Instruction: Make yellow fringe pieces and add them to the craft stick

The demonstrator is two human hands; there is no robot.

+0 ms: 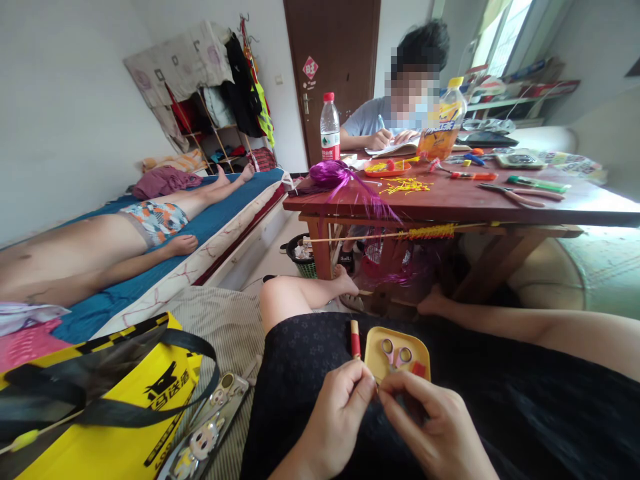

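Note:
My left hand (346, 401) is closed above my lap, thumb and forefinger pinched together. A light wooden stick with a red band (355, 341) rises from its fingers. My right hand (431, 415) is closed in a pinch beside it, its fingertips almost meeting the left ones. Something thin and small lies between the fingertips, too small to name. Just beyond the hands, a yellow tray (376, 339) rests on the black skirt (305, 373). Small pink-handled scissors (398, 355) and a red piece (418, 369) lie in the tray, partly covered by my right hand.
A wooden table (340, 203) ahead bears purple strands (345, 183), yellow bits (406, 185), pliers (520, 193) and bottles. A person (367, 120) writes there. Another person (100, 247) lies on the bed at left. A yellow bag (125, 413) and a phone (200, 433) are beside me.

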